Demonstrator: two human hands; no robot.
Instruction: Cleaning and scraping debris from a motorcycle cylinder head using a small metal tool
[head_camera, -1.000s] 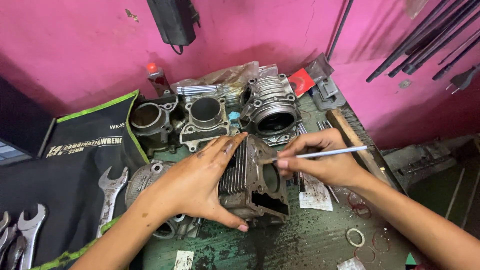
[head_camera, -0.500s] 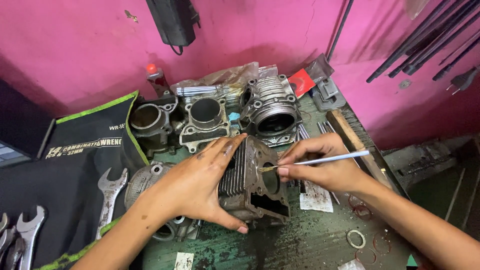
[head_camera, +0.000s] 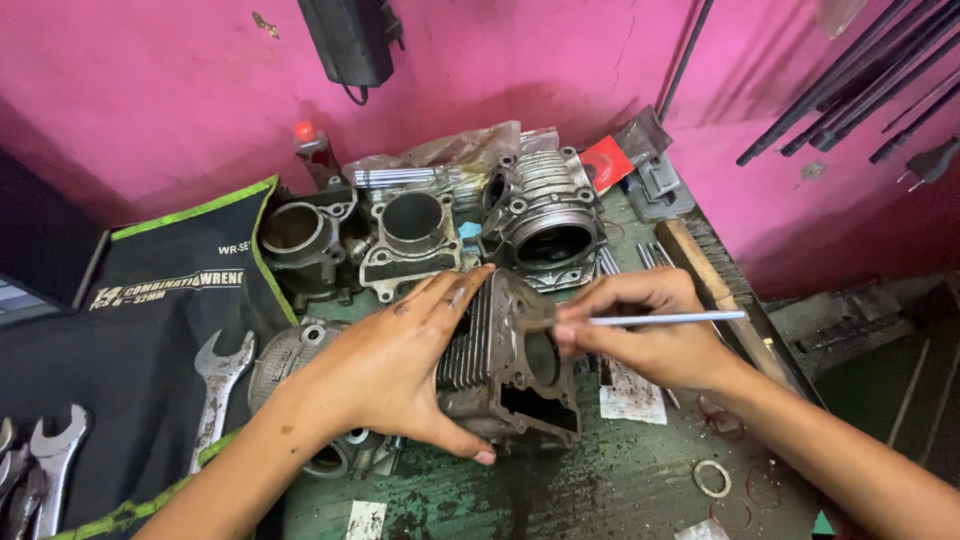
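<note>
2 hands (head_camera: 400, 365), cylinder (head_camera: 500, 365), probably brush (head_camera: 650, 319).

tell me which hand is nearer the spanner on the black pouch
Left. The left hand grips the finned cylinder just right of the spanner; the right hand is farther right, beyond the cylinder.

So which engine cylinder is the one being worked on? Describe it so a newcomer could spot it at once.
Start at the green workbench under the pink wall. Three cylinders stand in a row at the back; the finned cylinder lies nearer the front. It alone is gripped by the left hand, while the right hand holds a thin brush to it.
</note>
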